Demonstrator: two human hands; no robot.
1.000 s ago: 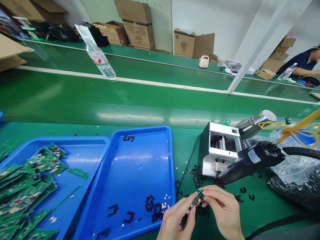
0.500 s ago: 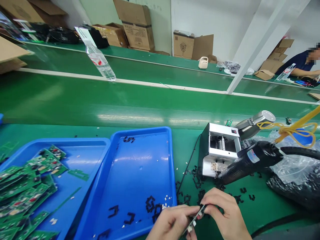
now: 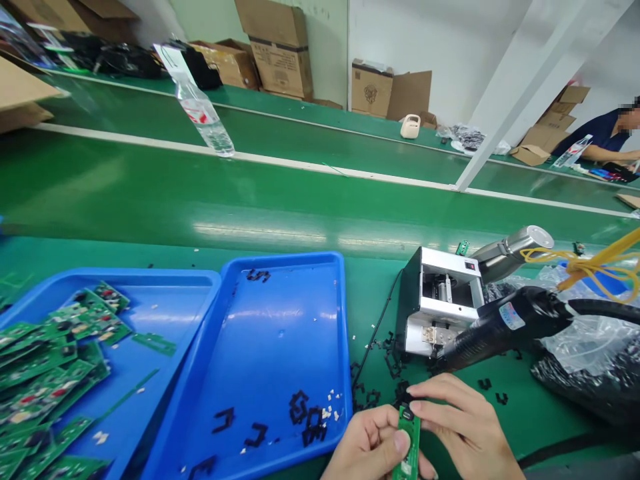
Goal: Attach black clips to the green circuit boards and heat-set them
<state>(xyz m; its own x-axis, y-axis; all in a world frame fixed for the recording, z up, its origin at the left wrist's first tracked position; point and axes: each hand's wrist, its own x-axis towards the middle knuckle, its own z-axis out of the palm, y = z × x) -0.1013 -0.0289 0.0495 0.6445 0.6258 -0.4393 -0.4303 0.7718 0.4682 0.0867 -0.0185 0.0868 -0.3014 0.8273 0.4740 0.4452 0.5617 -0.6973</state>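
Note:
My left hand [image 3: 377, 441] grips a narrow green circuit board [image 3: 411, 440], its thumb lying on the board's face. A small black component sits near the board's upper end. My right hand [image 3: 457, 423] has its fingers closed at that end, by the black component; its thumb is hidden. Just beyond the fingertips, small black plastic clips [image 3: 373, 398] lie scattered on the green table. To the left, a blue tray [image 3: 280, 360] holds a few more black clips and white bits. Another blue tray [image 3: 175, 287] carries a heap of green circuit boards [image 3: 55, 373].
A silver and black machine [image 3: 443, 307] stands beyond my right hand, with a black cylindrical tool [image 3: 510, 327] slanting in front. Plastic bags [image 3: 580, 340] lie to the right. Past the table runs a green belt [image 3: 280, 200] with a water bottle [image 3: 205, 120]. A person [image 3: 595, 137] sits far right.
The circuit board has turned from edge-on to showing its green face upward. My left hand has shifted slightly right, and the right hand's fingers have straightened along the board's end.

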